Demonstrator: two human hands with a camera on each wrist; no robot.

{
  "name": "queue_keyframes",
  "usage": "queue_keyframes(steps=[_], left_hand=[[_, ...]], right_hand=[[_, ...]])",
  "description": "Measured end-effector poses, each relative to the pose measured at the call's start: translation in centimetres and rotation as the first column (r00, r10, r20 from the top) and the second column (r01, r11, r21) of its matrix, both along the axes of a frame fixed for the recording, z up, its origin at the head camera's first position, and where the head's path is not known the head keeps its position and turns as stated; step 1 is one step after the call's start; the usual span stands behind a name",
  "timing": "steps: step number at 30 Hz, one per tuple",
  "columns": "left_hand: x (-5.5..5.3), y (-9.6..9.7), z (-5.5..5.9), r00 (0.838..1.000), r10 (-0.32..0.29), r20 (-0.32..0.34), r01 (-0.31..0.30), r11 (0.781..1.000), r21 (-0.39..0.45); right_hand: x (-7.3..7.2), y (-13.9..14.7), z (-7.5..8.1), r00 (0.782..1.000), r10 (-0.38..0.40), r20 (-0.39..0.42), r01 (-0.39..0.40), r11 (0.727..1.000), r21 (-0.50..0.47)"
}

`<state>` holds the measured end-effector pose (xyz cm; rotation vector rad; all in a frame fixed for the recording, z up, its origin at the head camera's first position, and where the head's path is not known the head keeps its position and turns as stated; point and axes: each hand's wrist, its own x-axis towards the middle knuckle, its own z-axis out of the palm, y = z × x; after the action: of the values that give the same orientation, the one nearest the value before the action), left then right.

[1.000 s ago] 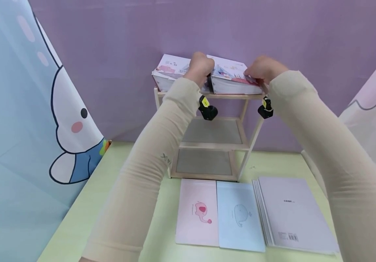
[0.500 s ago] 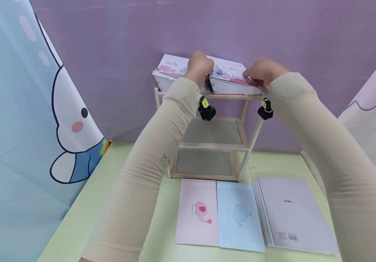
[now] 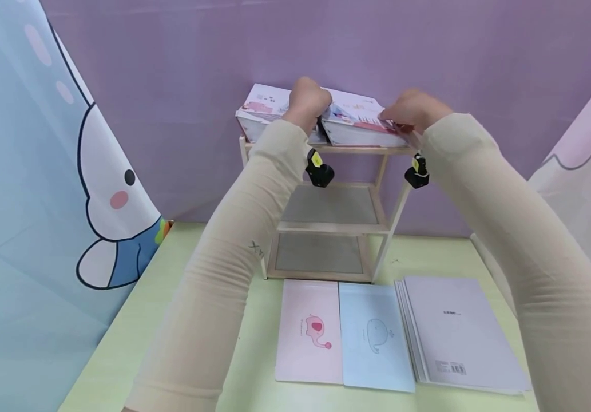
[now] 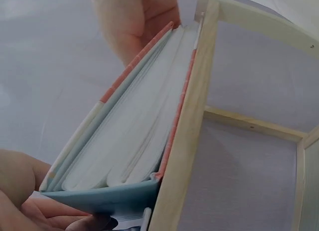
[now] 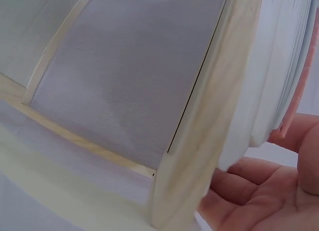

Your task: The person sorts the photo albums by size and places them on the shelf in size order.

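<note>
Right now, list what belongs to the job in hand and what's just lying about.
Likely the job:
- thick right hardback, gripped
- thick left hardback
- wooden rack beneath

Apparently lying about:
- pink elephant notebook
- blue whale notebook
- stack of grey books

The right-hand book (image 3: 354, 118) — skewed slightly further left

Long cream sleeves cover both arms: the left sleeve (image 3: 228, 252) and the right sleeve (image 3: 527, 246) fit closely and carry fine crosswise creases. Each ends in a broad, looser cuff, the left cuff (image 3: 287, 140) and right cuff (image 3: 455, 129) matching in colour. A dark X mark (image 3: 255, 246), with a smaller illegible mark beside it, sits on the left sleeve. The left wrist camera (image 3: 321, 171) and right wrist camera (image 3: 417, 176) are compact and black, each bearing a yellow label. The left hand (image 3: 309, 102) and right hand (image 3: 412, 109) are bare.
</note>
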<state>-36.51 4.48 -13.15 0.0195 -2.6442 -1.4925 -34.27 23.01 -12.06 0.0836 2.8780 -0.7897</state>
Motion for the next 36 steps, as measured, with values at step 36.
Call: queue_keyframes(steps=[36], left_hand=[[0.0,-4.6,-0.2,0.999,-0.038,0.034,0.028,0.97,0.243]], right_hand=[[0.0,0.4,-0.7,0.997,-0.005,-0.08,-0.014,0.974,-0.227]])
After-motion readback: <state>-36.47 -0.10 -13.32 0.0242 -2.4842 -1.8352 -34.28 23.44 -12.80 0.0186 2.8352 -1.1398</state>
